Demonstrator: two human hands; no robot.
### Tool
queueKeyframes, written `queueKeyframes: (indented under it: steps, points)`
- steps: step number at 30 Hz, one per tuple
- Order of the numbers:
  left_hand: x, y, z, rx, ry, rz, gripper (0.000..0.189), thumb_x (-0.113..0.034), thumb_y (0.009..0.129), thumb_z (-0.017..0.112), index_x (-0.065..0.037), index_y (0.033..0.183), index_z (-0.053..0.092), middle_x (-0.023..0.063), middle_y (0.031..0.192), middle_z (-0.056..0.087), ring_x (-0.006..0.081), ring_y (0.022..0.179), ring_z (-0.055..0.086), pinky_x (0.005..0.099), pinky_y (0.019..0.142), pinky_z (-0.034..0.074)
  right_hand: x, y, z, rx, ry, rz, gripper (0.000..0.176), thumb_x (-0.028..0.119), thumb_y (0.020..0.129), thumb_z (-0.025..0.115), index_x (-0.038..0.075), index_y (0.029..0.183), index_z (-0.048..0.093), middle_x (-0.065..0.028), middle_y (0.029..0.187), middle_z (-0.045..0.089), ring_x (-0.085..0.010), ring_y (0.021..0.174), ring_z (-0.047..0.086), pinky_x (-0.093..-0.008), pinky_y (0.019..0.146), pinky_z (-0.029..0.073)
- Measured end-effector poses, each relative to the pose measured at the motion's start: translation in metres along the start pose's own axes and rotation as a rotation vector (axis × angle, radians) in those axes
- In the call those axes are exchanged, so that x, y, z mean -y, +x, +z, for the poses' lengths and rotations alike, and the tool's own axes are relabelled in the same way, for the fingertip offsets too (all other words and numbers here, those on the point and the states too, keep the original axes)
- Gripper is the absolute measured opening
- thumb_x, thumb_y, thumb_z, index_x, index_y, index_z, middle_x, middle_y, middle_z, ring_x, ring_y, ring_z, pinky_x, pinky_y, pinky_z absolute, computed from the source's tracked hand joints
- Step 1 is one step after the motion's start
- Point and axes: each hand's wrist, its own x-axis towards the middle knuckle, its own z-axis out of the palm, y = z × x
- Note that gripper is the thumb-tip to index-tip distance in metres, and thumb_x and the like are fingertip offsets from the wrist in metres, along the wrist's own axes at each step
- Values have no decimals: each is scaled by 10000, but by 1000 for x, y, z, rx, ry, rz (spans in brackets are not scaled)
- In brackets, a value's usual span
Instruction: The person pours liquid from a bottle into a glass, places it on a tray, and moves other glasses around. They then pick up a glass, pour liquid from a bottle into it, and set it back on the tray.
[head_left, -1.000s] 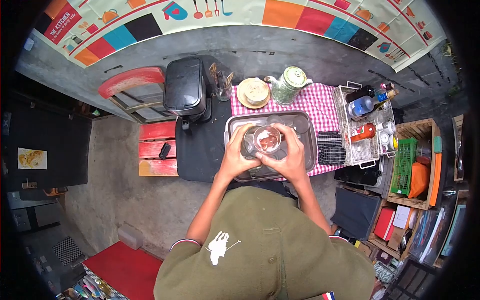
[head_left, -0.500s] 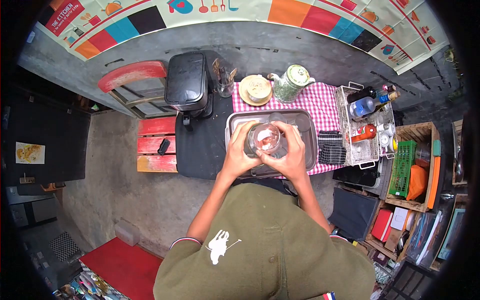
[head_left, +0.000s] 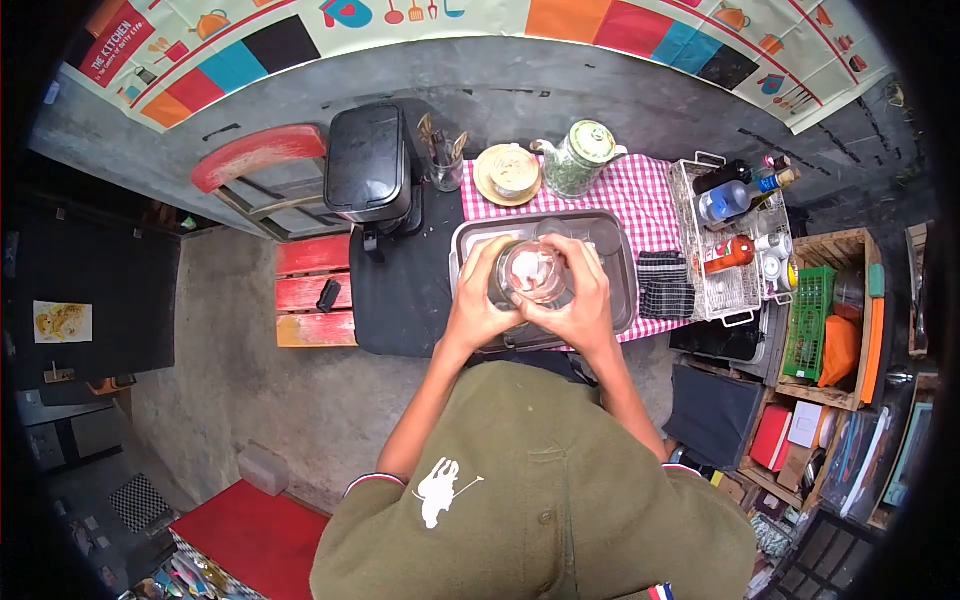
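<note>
Clear glass (head_left: 534, 272) (contents blurred) between both curved hands (head_left: 528, 300).

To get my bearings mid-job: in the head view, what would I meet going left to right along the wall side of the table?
Black boxy appliance, glass of utensils, cup on a saucer, green patterned teapot, wire basket.

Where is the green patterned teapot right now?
In the head view, the teapot stands at the far side of the table, right of the lidded cup on its saucer, just beyond the tray.
</note>
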Motion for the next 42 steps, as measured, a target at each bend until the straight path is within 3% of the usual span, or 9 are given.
queueKeyframes:
  steps: [42]
  points:
    - [10,2,2,16,-30,34,867,-201,602,885,-5,1356,505,182,1299,560,347,1220,565,426,1037,454,5,10,-2,49,-97,2,664,267,602,825,8,1174,610,-148,1070,627,-334,991,580,-445,896,473]
